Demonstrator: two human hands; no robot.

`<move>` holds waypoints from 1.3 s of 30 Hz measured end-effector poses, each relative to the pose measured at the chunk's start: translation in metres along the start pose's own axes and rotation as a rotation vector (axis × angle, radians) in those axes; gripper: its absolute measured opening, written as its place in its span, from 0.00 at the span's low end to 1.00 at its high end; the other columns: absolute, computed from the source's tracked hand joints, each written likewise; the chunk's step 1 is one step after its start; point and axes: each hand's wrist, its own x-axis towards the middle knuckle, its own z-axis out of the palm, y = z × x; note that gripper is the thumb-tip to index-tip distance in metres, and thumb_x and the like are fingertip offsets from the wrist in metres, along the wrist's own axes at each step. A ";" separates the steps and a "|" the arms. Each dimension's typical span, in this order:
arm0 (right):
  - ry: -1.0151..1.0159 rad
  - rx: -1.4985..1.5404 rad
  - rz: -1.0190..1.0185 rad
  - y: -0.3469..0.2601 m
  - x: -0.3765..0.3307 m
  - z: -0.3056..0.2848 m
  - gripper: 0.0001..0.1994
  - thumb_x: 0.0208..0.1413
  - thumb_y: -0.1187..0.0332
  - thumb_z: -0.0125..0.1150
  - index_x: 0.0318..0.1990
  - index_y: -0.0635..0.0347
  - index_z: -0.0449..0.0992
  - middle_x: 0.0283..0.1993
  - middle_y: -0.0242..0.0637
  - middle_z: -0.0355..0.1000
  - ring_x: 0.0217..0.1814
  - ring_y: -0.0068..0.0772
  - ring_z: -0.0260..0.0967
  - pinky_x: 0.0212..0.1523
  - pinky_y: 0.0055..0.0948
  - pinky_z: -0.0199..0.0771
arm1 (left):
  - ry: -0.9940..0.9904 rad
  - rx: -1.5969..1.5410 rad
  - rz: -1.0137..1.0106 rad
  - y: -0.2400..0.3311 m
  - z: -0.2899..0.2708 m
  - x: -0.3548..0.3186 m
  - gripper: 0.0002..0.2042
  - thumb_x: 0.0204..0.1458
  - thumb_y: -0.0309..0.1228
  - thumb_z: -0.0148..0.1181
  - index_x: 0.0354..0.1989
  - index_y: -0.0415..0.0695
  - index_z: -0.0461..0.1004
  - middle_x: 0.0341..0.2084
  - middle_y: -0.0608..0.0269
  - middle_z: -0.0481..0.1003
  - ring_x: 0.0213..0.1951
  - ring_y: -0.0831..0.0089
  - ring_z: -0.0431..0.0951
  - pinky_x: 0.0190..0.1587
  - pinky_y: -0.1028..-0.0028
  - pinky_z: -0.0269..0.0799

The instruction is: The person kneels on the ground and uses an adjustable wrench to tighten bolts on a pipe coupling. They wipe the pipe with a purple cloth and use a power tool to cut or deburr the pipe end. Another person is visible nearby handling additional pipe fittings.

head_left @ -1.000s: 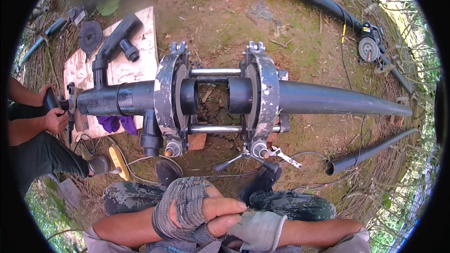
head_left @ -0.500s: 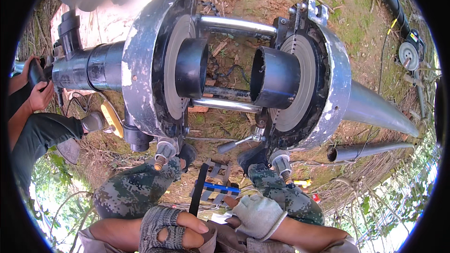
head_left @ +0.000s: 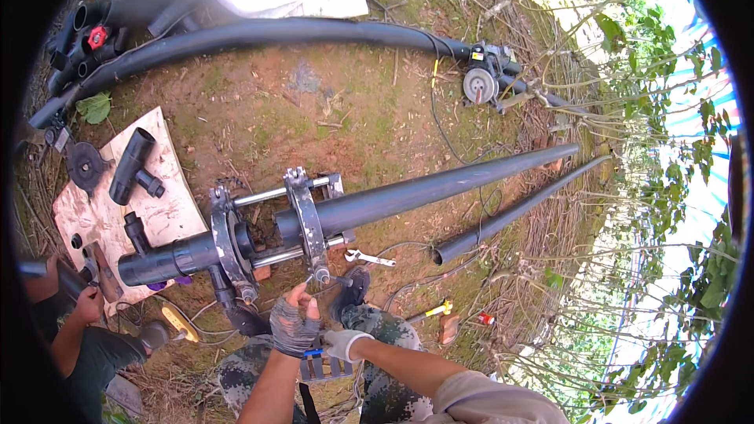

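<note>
Pipe clamp frame point(head_left: 271, 228): grey metal rings, black pipes point(head_left: 408, 196) clamped.

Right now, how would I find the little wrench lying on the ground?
Start at the big black pipe held in the metal clamp frame. Look at the dirt just under the pipe, right of the clamp's lower bolt: the wrench lies there. It is small, flat and silvery, unlike the yellow-handled tool lower down.

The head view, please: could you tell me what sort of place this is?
Probably an outdoor pipe-laying site: bare dirt ground with dry twigs, long black pipes across it, a clamp frame holding two pipe ends, green bushes alongside.
</note>
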 end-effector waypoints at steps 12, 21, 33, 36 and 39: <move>0.900 0.685 0.061 0.041 -0.315 -0.190 0.14 0.65 0.63 0.58 0.52 0.62 0.76 0.36 0.39 0.77 0.38 0.26 0.75 0.43 0.30 0.75 | 0.017 0.445 0.172 0.069 0.045 0.201 0.18 0.45 0.30 0.61 0.47 0.41 0.75 0.48 0.50 0.73 0.59 0.47 0.67 0.64 0.52 0.60; 0.958 0.728 0.127 0.283 -0.240 -0.577 0.11 0.65 0.66 0.57 0.48 0.65 0.75 0.31 0.32 0.74 0.32 0.23 0.70 0.38 0.26 0.72 | -0.007 0.999 -0.081 0.008 0.100 0.217 0.24 0.53 0.42 0.57 0.54 0.39 0.71 0.56 0.49 0.69 0.63 0.46 0.63 0.66 0.48 0.54; 1.439 -0.002 0.565 0.450 -0.157 -0.949 0.36 0.52 0.51 0.65 0.65 0.62 0.66 0.62 0.60 0.68 0.64 0.55 0.67 0.63 0.42 0.67 | -0.140 1.159 -0.080 -0.015 0.107 0.220 0.29 0.55 0.42 0.56 0.61 0.35 0.64 0.57 0.45 0.68 0.61 0.43 0.65 0.65 0.47 0.56; 1.462 0.346 0.443 0.471 -0.151 -0.986 0.33 0.57 0.53 0.64 0.63 0.67 0.67 0.58 0.59 0.72 0.60 0.54 0.71 0.58 0.38 0.68 | -0.158 1.144 -0.120 -0.014 0.110 0.222 0.30 0.55 0.43 0.56 0.62 0.35 0.64 0.58 0.44 0.67 0.61 0.42 0.65 0.65 0.47 0.56; 1.493 0.314 0.489 0.519 -0.170 -0.984 0.29 0.58 0.54 0.63 0.58 0.69 0.71 0.54 0.56 0.75 0.53 0.51 0.74 0.54 0.37 0.69 | -0.178 1.108 -0.031 -0.024 0.109 0.250 0.31 0.55 0.43 0.58 0.62 0.35 0.63 0.59 0.44 0.66 0.61 0.42 0.64 0.65 0.47 0.57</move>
